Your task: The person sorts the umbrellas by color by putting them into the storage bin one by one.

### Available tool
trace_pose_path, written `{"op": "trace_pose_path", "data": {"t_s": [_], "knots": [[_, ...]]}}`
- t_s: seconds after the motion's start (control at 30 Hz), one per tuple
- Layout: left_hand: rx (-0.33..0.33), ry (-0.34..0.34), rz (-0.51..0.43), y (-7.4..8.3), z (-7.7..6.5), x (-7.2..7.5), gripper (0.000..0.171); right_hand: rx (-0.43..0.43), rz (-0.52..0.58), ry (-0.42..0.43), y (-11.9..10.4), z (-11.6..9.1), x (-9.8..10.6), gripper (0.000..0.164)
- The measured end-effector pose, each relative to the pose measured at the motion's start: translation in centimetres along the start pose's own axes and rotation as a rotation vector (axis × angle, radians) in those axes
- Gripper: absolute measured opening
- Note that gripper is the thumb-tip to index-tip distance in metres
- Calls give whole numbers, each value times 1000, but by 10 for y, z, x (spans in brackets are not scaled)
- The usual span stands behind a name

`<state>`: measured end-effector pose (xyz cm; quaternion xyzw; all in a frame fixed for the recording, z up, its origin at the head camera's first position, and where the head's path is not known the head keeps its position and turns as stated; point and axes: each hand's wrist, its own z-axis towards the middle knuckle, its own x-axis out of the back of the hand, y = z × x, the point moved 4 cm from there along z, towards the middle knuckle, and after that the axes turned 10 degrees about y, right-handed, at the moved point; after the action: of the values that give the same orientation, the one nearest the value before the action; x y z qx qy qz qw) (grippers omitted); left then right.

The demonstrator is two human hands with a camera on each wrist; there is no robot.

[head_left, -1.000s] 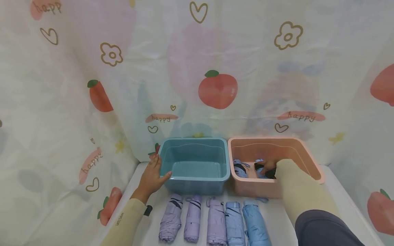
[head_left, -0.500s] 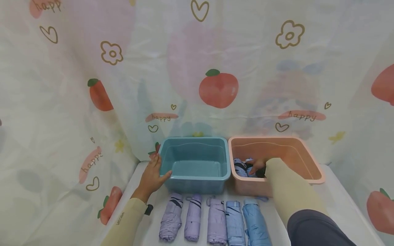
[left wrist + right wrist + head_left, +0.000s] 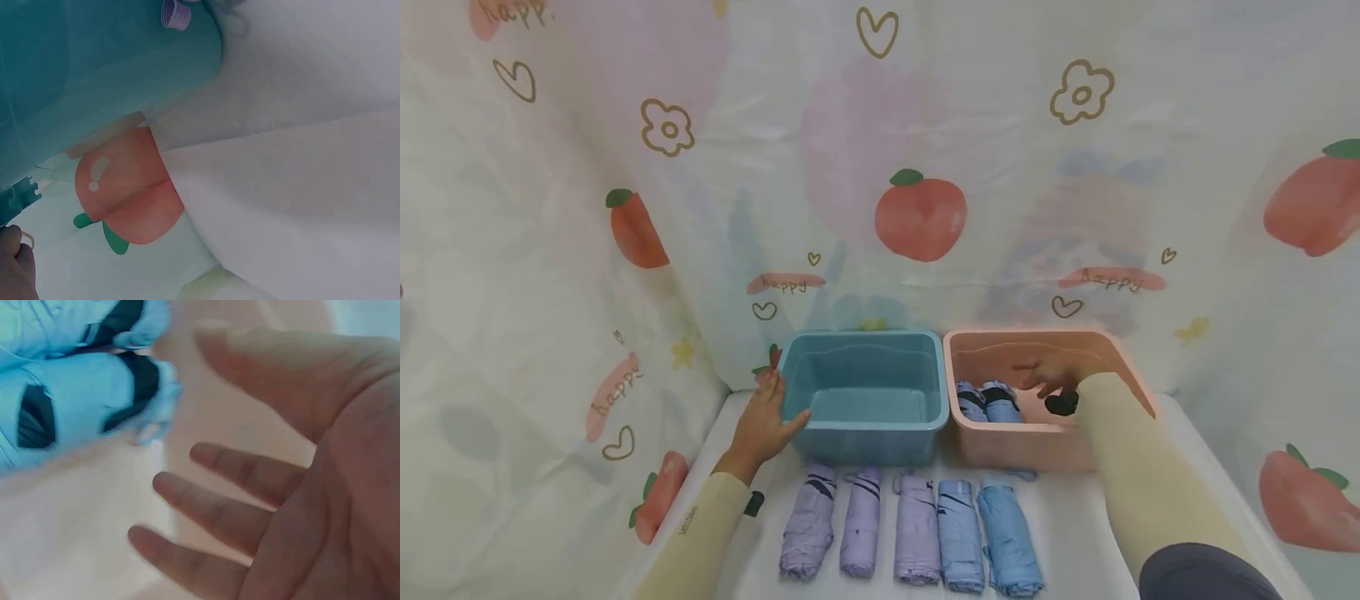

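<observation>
My right hand (image 3: 1052,375) is inside the pink tub (image 3: 1022,446), fingers extended and parted, thumb held well away from them; it has hold of nothing, and the right wrist view shows the palm bare; two blue rolled umbrellas with black bands lie just beside it, apart from the fingertips, the first umbrella (image 3: 972,404) against the tub's left wall and the second umbrella (image 3: 1002,402) next to it, the pair side by side.

My left hand (image 3: 760,427) rests at the left front corner of the blue tub (image 3: 865,426); its fingers lie nearly straight along the outer side, the thumb reaches to the front rim, and it carries nothing; the tub's interior shows bare floor; the two tubs stand side by side on the white table (image 3: 1075,533).

In front of the tubs lie five more rolled umbrellas in a row; from left, a lavender one (image 3: 807,529), a slimmer lavender one (image 3: 861,527), a third lavender one (image 3: 917,533), a light blue one (image 3: 960,540) and a deeper blue one (image 3: 1011,543); a fruit-printed cloth (image 3: 917,221) hangs behind.
</observation>
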<state>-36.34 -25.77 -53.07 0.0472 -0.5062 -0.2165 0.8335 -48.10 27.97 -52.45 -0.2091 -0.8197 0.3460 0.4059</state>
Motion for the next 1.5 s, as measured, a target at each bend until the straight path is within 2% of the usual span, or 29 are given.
{"op": "trace_pose_path", "data": {"t_s": [0.1,0.13,0.17,0.4,0.47,0.57,0.67,0.83,0.97,1.07,1.2,1.5], "knots": [[3,-1,-15,1,1,1,91,14,-62,84,-17,-28,5,68],[4,-6,-16,2,1,2,92,1,-116,148,-32,-44,1,69],[6,-9,-18,2,1,2,92,23,-128,182,-35,-53,1,68],[15,-23,-7,3,-3,3,92,333,-138,357,-49,-114,-14,61],[11,-20,-16,4,-4,3,93,387,-119,408,-47,-131,-20,57],[15,-24,-15,3,-6,3,92,391,-73,473,-38,-148,-32,53],[22,-23,-14,2,-7,3,92,356,-25,547,-27,-162,-46,49],[19,-11,-45,5,-6,3,92,364,-5,659,-6,-181,-71,42],[24,-10,-58,7,-7,4,92,373,67,656,12,-181,-98,41],[32,-22,-47,6,-8,4,92,295,163,602,29,-171,-123,45],[36,-28,-32,4,-8,2,93,138,252,521,50,-158,-155,53],[27,-16,-42,5,-8,1,92,50,274,381,53,-139,-203,59]]}}
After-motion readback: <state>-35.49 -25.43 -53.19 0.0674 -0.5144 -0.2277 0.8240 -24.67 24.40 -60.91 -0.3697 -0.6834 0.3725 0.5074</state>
